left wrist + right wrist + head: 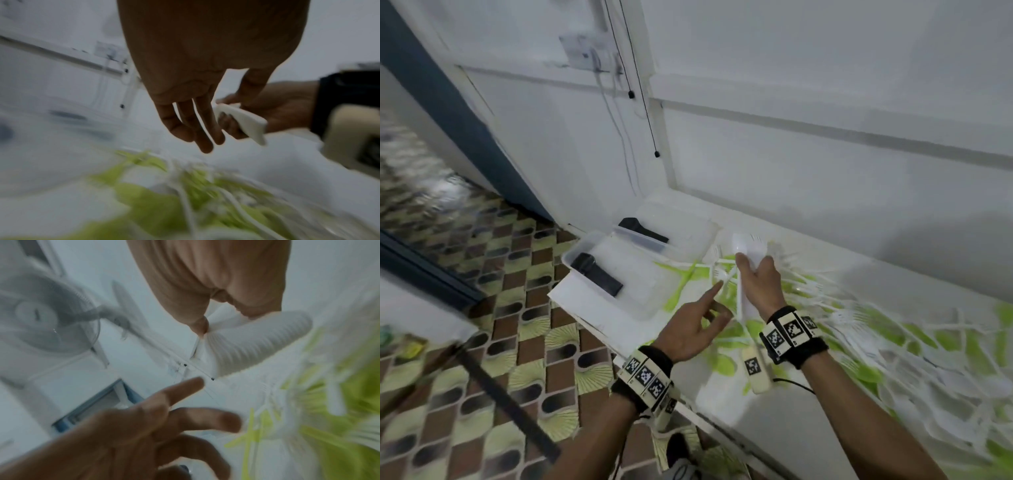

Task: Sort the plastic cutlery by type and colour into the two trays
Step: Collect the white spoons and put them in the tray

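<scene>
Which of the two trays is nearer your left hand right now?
The near tray, at the table's front-left edge; the other tray lies behind it, by the wall. The left hand hovers beside it.

A patterned tile floor [482, 342] spreads at left; black cords [640, 85] hang down the far white wall [825, 68].

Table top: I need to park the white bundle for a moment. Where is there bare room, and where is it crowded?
Bare patches: the near tray's floor beside its black piece, and the table edge strip in front of that tray. Crowded: green and white cutlery covers the table from the left hand rightward, past the right hand holding the bundle.
</scene>
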